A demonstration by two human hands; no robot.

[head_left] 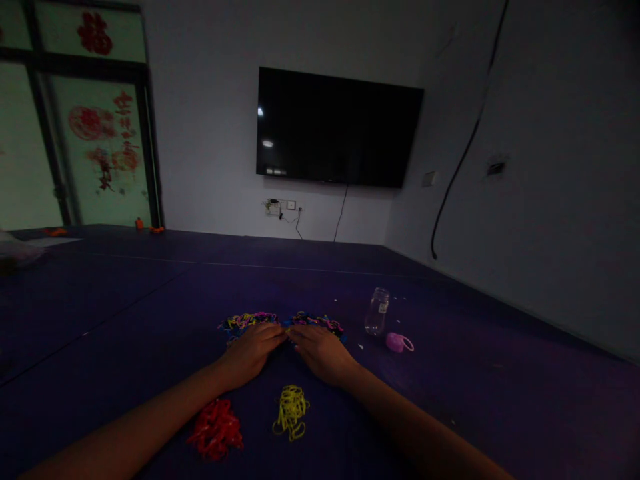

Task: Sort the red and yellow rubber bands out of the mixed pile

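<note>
My left hand and my right hand meet nearly fingertip to fingertip over the purple surface. Their fingers are closed together at a yellow bit of rubber band; the fingertips' exact hold is partly hidden. Just beyond my left hand lies a pile of mixed-colour rubber bands, and a second mixed pile lies behind my right hand. Nearer to me, a heap of red rubber bands rests by my left forearm. A small heap of yellow rubber bands sits between my forearms.
To the right stand a clear bottle without its lid and a pink lid with a loop. White scraps lie nearby. A plastic bag is at the far left. Orange objects sit by the door, and a television hangs ahead.
</note>
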